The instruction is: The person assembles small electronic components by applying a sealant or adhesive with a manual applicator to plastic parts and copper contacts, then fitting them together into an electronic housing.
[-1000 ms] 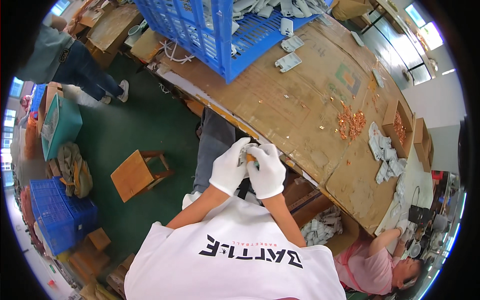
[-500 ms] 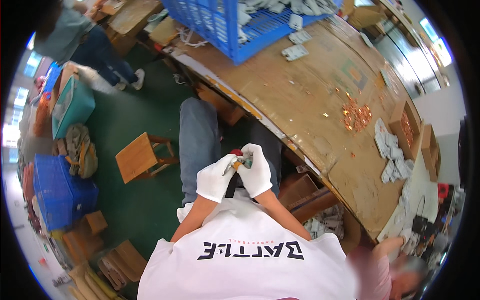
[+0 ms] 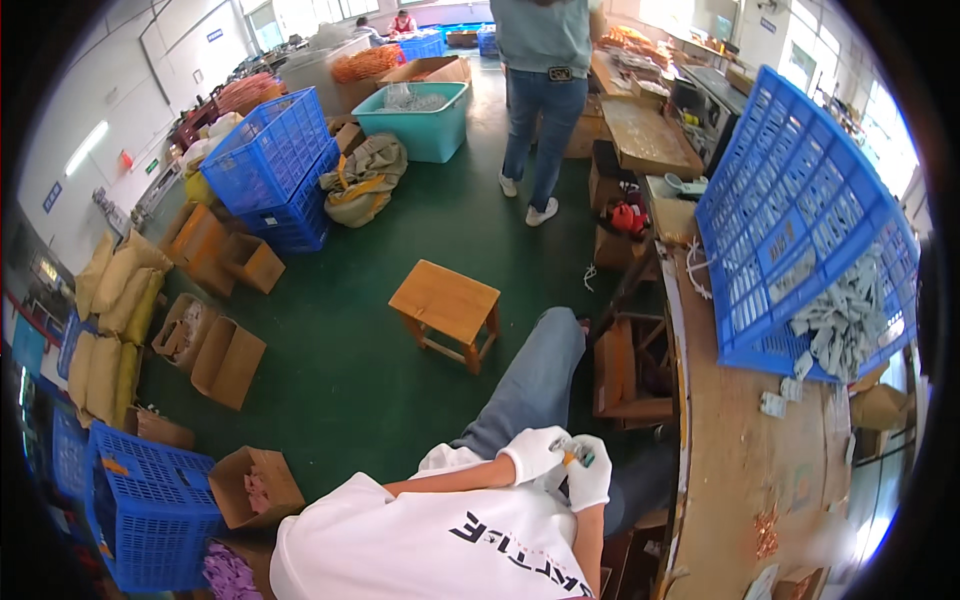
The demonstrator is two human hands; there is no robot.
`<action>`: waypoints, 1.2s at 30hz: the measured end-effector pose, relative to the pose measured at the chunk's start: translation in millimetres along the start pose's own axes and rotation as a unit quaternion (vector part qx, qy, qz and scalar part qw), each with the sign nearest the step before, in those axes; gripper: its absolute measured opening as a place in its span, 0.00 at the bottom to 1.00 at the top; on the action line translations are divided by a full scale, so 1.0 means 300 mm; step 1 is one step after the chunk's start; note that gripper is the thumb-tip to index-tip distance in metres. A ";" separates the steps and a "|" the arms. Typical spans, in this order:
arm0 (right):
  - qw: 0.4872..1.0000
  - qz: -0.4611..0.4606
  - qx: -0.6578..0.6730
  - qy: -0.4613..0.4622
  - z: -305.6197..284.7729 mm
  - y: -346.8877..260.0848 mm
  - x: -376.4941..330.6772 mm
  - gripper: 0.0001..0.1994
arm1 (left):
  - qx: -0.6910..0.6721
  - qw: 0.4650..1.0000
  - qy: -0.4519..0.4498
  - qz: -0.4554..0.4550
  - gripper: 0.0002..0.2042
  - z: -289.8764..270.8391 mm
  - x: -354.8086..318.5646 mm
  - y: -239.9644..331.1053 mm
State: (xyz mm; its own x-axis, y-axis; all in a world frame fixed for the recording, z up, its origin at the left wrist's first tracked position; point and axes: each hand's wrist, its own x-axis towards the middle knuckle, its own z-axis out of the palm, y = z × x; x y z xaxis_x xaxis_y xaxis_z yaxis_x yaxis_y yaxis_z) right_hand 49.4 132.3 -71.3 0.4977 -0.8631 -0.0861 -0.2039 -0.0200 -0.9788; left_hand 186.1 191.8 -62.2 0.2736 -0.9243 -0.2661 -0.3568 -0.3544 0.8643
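Both of my hands wear white gloves and meet over my lap, close to my chest. My left hand (image 3: 533, 452) and my right hand (image 3: 590, 474) pinch a small part (image 3: 572, 452) between their fingertips; it is mostly grey with a bit of orange, too small to make out further. My jeans-clad leg (image 3: 530, 385) stretches out beneath them. The wooden workbench (image 3: 730, 470) lies just right of my hands.
A tilted blue crate (image 3: 790, 220) spills several small grey-white pieces (image 3: 845, 320) onto the bench. A wooden stool (image 3: 445, 310) stands on the green floor ahead. A person in jeans (image 3: 540, 100) stands farther off. Cardboard boxes (image 3: 228, 360), blue crates (image 3: 270, 165) and sacks (image 3: 110, 300) line the left.
The view has swung from looking down at the bench to looking out across the floor. My hands stay together on the small part, now lower and right of centre.
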 end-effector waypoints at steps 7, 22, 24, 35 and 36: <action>0.997 0.055 -0.021 0.053 -0.025 0.015 -0.038 0.15 | -0.060 0.992 -0.101 0.051 0.09 0.039 0.086 -0.066; 0.936 -0.345 0.069 -0.023 -0.145 -0.238 -0.157 0.05 | -0.122 0.904 -0.386 -0.140 0.11 -0.008 0.129 0.208; 0.947 -0.317 0.051 -0.023 -0.149 -0.226 -0.166 0.08 | -0.094 0.904 -0.393 -0.141 0.12 -0.007 0.124 0.231; 0.945 -0.301 0.126 -0.019 -0.143 -0.213 -0.184 0.09 | -0.092 0.887 -0.424 -0.159 0.15 -0.005 0.096 0.237; 0.946 -0.294 0.132 -0.028 -0.145 -0.214 -0.180 0.08 | -0.093 0.886 -0.424 -0.162 0.15 -0.001 0.093 0.230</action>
State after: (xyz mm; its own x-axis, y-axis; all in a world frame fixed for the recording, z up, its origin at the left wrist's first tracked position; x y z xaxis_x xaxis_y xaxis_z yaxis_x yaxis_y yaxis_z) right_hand -1.0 158.3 4.4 0.5045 -0.7140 0.4855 0.3358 -0.3557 -0.8722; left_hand 169.4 141.5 -10.0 -0.4639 -0.5795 -0.6700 -0.2069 -0.6646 0.7180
